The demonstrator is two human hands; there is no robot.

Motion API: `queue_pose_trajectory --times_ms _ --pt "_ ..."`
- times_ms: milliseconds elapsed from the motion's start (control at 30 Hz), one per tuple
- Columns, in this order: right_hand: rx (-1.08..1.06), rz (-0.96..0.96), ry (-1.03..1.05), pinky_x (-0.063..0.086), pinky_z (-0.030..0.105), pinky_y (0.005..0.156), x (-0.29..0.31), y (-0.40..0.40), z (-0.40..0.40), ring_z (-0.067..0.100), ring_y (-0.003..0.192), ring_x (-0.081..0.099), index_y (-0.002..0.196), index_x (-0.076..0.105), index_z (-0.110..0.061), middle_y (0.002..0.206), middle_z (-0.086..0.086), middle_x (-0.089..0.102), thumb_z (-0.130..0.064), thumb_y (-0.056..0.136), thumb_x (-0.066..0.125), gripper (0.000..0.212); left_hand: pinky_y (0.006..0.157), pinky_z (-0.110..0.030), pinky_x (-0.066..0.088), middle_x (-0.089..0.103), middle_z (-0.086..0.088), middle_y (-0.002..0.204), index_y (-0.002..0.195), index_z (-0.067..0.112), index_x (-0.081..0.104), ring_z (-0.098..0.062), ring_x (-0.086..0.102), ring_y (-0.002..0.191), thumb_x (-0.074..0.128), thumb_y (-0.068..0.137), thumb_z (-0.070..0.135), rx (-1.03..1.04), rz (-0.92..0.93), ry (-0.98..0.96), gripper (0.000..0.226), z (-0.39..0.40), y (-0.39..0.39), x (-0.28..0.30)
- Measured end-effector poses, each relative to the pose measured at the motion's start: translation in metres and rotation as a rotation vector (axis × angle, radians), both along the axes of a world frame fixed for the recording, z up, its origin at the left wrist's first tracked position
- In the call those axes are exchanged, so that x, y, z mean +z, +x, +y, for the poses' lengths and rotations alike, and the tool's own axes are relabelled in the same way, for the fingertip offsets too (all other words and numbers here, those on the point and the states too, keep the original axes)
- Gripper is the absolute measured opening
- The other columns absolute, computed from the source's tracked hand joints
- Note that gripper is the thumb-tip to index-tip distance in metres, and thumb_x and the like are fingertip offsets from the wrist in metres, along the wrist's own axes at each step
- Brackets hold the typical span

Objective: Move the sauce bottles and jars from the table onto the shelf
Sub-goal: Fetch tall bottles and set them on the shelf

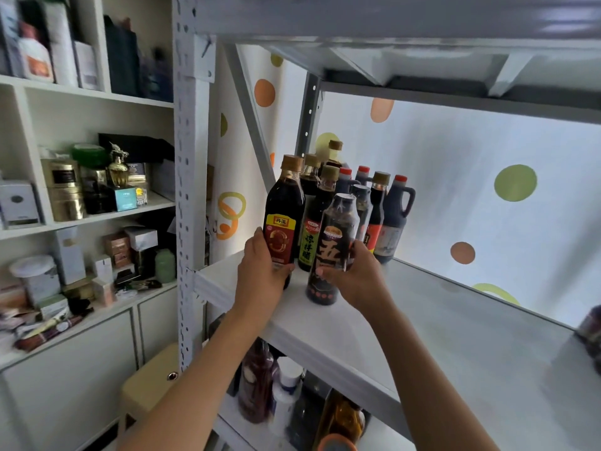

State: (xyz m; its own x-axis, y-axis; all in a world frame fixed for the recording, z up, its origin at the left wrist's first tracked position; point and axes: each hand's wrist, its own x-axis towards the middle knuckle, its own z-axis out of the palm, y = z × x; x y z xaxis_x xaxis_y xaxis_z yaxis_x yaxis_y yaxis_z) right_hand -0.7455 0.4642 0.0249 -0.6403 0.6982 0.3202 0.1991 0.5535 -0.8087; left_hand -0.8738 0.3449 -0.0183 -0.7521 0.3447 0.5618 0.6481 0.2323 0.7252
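Note:
A white metal shelf (455, 327) runs across the middle of the view. At its left end stand several dark sauce bottles (364, 203). My left hand (260, 271) grips the lower part of a dark bottle with a red and yellow label and a gold cap (282, 216), which stands upright on the shelf's front left corner. My right hand (354, 278) grips a dark bottle with a black label and a plastic-wrapped top (335, 242), standing just to the right of it near the shelf's front edge.
A perforated white upright (188, 190) frames the shelf's left side, and the shelf above (422, 24) hangs low overhead. More bottles (292, 388) sit on the shelf below. A dark jar (590, 327) shows at the right edge. A cluttered white cabinet (81, 206) stands on the left.

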Motion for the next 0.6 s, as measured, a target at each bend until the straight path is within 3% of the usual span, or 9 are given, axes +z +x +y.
queue_pose_trajectory --times_ms 167,300,433,600 --pt "-0.114 0.022 0.108 0.056 0.042 0.087 -0.007 -0.020 0.006 0.019 0.100 0.063 0.116 0.059 -0.019 0.110 -0.001 0.066 -0.024 0.074 0.082 0.049 0.095 -0.031 0.041 0.049 -0.007 0.131 0.139 0.015 0.037 -0.026 0.051 0.120 0.078 0.079 0.022 -0.099 -0.044 0.003 0.072 0.016 -0.023 0.007" --pt "-0.192 0.025 0.184 0.045 0.027 0.086 -0.010 -0.034 0.010 0.016 0.099 0.052 0.122 0.056 -0.016 0.116 0.001 0.051 -0.025 0.074 0.082 0.055 0.098 -0.035 0.042 0.051 -0.008 0.132 0.139 0.015 0.037 -0.027 0.050 0.122 0.076 0.081 0.020 -0.148 -0.049 0.007 0.070 0.029 -0.031 0.009" --pt "-0.207 0.126 0.112 0.052 0.035 0.094 -0.018 -0.038 0.009 0.018 0.108 0.055 0.126 0.051 -0.017 0.119 -0.001 0.048 -0.022 0.073 0.085 0.063 0.103 -0.038 0.041 0.049 -0.007 0.138 0.143 0.017 0.032 -0.026 0.048 0.127 0.074 0.083 0.022 -0.160 -0.064 0.000 0.074 0.040 -0.039 0.006" --pt "-0.270 0.234 0.089 0.054 0.040 0.089 -0.026 -0.041 0.009 0.016 0.102 0.055 0.115 0.048 -0.021 0.113 -0.001 0.053 -0.022 0.072 0.085 0.057 0.107 -0.038 0.036 0.042 -0.006 0.146 0.150 0.018 0.021 -0.026 0.042 0.133 0.071 0.086 0.024 -0.168 -0.094 -0.009 0.082 0.048 -0.048 0.000"
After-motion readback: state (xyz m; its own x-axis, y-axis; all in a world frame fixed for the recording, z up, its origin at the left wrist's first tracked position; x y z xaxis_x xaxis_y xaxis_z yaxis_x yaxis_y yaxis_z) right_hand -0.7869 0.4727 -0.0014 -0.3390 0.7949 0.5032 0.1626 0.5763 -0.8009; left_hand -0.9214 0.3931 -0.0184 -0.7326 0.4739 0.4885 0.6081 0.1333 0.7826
